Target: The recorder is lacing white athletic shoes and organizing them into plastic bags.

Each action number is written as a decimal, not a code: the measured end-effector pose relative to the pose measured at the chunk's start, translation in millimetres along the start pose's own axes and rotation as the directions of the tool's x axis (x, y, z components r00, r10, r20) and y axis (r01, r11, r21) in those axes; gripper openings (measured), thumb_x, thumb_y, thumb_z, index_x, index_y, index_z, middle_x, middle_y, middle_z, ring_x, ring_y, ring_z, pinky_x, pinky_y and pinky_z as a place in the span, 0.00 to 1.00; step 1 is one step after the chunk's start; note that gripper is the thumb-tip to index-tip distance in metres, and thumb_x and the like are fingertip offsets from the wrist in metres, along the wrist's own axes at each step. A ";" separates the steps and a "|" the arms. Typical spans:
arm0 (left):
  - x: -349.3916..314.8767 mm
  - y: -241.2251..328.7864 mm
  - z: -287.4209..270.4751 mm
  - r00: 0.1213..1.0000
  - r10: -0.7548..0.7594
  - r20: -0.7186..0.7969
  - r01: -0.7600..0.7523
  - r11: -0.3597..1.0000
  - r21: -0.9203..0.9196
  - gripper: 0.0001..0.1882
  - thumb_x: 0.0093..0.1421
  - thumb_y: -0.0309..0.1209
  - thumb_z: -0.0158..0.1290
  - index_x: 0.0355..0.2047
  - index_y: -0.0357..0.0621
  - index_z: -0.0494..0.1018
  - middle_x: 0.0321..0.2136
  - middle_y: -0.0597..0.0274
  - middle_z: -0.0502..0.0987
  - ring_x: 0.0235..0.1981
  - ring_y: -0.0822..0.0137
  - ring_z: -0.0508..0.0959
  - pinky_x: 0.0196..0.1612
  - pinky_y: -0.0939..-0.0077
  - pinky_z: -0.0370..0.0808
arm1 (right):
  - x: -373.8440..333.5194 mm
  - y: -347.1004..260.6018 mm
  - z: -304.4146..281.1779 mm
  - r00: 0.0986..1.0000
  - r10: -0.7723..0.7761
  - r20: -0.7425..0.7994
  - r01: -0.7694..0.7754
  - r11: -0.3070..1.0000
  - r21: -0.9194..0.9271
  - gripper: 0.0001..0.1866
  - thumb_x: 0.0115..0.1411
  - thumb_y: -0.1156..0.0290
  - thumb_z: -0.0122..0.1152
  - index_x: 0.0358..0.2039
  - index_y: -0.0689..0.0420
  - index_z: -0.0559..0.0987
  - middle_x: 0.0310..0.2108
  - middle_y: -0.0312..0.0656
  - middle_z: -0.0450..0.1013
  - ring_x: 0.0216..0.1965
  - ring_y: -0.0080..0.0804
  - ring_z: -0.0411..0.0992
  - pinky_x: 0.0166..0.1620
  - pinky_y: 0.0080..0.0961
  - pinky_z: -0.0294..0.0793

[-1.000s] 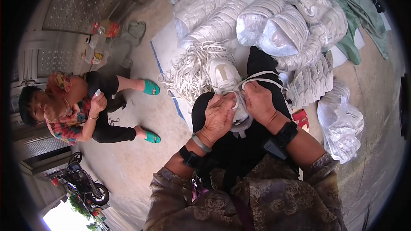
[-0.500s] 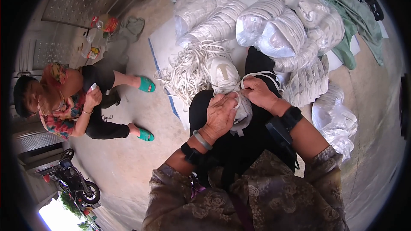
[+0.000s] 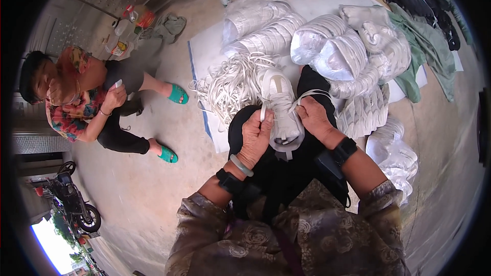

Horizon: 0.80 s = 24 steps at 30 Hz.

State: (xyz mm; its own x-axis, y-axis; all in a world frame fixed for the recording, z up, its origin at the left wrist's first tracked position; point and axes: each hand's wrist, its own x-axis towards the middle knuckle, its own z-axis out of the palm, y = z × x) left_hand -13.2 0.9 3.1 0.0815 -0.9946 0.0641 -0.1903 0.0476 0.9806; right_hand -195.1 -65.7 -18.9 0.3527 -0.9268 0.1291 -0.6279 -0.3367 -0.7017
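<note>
A white sneaker (image 3: 284, 115) rests on my lap between my knees, its toe pointing away from me. My left hand (image 3: 255, 135) is closed at the shoe's left side, pinching a white shoelace (image 3: 263, 111) that runs up from it. At the right side my right hand (image 3: 314, 117) is also closed, gripping the lace's other side, which loops out over my right knee. Both hands are apart, with the lace drawn out to either side of the shoe. Just beyond my left knee lies a tangled heap of white shoelaces (image 3: 230, 84).
Bundled white shoe pieces in clear plastic (image 3: 330, 46) cover much of the white sheet (image 3: 199, 56) ahead. More bundles (image 3: 391, 158) lie to my right. A green cloth (image 3: 427, 46) is at the far right. To the left sits another person (image 3: 89, 94) in green slippers; a motorcycle (image 3: 74, 199) stands behind.
My hands have moved apart from over the shoe's opening to its two sides, pulling the lace outward. More of the shoe shows now. The view has shifted slightly.
</note>
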 end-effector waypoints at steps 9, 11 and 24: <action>-0.3 -18.9 -14.0 0.927 -0.373 -0.042 0.368 0.925 -0.093 0.08 0.61 0.32 0.48 0.27 0.43 0.67 0.20 0.69 0.70 0.16 0.81 0.68 0.16 0.86 0.65 | -10.8 -7.1 -1.7 0.999 -0.047 0.018 0.049 0.981 -0.186 0.14 0.52 0.62 0.54 0.28 0.62 0.69 0.28 0.50 0.68 0.32 0.49 0.70 0.35 0.39 0.70; 3.0 -24.2 -11.4 0.949 -0.315 -0.028 0.315 0.948 0.035 0.08 0.61 0.31 0.47 0.26 0.43 0.68 0.19 0.69 0.70 0.16 0.80 0.69 0.17 0.87 0.66 | -11.3 -6.6 1.9 0.999 -0.044 0.023 0.048 0.974 -0.220 0.12 0.52 0.64 0.53 0.28 0.62 0.70 0.29 0.51 0.68 0.32 0.49 0.70 0.35 0.39 0.70; 28.2 -25.2 -6.2 0.989 -0.107 -0.106 0.135 0.940 0.312 0.07 0.51 0.27 0.49 0.29 0.36 0.70 0.26 0.43 0.73 0.30 0.44 0.73 0.34 0.58 0.71 | -9.4 -38.2 -23.7 0.994 -0.095 -0.044 0.087 0.982 -0.166 0.05 0.48 0.70 0.55 0.24 0.57 0.72 0.28 0.43 0.67 0.29 0.42 0.67 0.34 0.36 0.65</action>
State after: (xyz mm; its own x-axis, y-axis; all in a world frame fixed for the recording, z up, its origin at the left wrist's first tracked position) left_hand -0.1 -27.7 -18.7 0.2048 -0.9786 -0.0217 -0.4734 -0.1184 0.8728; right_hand -190.8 -48.1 23.3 0.3800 -0.8969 0.2261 -0.7012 -0.4387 -0.5620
